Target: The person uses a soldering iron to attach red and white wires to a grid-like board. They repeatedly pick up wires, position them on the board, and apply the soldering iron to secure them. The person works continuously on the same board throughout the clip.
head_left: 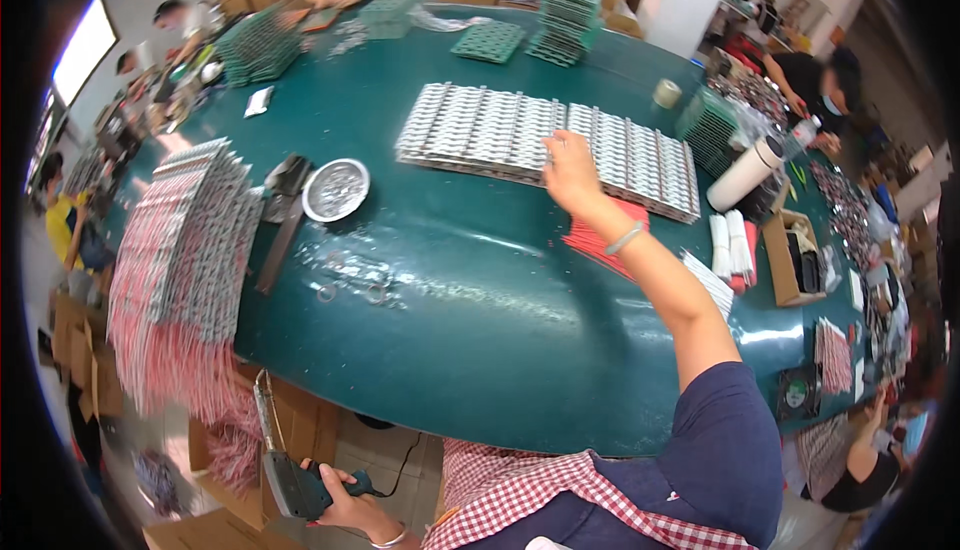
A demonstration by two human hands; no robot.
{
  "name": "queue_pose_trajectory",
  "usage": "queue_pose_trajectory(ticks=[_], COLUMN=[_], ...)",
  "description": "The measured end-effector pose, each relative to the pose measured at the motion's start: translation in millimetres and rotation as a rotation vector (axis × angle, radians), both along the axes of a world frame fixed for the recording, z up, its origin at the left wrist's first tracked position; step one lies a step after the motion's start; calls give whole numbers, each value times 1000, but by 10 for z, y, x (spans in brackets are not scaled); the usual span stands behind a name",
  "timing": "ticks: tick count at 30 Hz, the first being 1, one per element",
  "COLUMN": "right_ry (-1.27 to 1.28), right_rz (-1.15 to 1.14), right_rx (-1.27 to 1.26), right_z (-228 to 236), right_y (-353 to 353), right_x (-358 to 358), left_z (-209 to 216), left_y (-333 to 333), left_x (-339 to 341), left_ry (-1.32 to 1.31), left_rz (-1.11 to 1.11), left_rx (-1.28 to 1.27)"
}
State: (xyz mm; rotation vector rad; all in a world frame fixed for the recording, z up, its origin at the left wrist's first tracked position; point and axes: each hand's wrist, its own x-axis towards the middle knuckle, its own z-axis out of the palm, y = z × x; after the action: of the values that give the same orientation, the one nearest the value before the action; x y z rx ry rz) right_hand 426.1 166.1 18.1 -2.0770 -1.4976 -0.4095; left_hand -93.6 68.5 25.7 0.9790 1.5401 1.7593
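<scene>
My right hand (572, 172) reaches over the stack of panels (480, 135) covered in rows of small white and silver parts. Its fingers are curled together at the panels' surface; what they pinch, if anything, is too small to make out. A bundle of red strips (630, 218) lies under my right forearm. Down at the lower left, off the table's edge, my left hand (345, 502) is wrapped round the handle of a dark green pistol-shaped corded tool (292, 487). The tool's long metal nose points up.
A large pile of boards with pink wires (185, 260) overhangs the table's left edge. Beside it stand a white-rimmed bowl (336, 190) and a flat metal bar (281, 250). Green panel stacks (566, 22), a white bottle (745, 174) and a small carton (790, 260) stand farther off. Other people work around the green table (450, 370).
</scene>
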Motion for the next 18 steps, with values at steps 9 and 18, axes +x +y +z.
queue_pose_trajectory(ticks=[9,18], right_ry=[97,-299], right_rz=[-51,-21], right_rx=[-406,-193], right_z=[95,101], right_y=[-1536,-1562], right_x=[1308,1263], left_z=[69,162], left_y=[171,105], left_x=[394,613], left_ry=[-47,-15], left_rz=[-169,-297], left_rx=[-4,-12])
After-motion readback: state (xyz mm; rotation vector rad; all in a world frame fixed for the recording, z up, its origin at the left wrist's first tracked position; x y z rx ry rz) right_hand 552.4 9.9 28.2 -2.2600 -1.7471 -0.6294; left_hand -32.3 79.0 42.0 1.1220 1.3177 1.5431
